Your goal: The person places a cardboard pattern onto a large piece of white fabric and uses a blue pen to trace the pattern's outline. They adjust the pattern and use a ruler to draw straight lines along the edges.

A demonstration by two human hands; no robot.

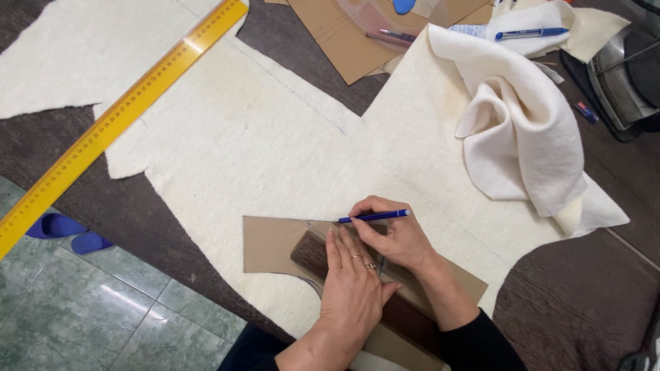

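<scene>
Tracing looks barely begun: the right hand [395,237] pinches a blue pen [375,216] at the upper edge of the brown cardboard pattern [268,244], and no drawn outline shows around it yet. The left hand [350,288] lies flat, fingers spread, pressing that pattern onto the cream felt [261,137]. Far above-left of the pattern lies a yellow ruler [117,117]; above-right, more cardboard pieces [337,34].

Open felt [275,137]; bunched cloth [522,130] rightward

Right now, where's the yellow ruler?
In the head view, the yellow ruler lies diagonally at upper left, across the white felt, far from both hands.
</scene>
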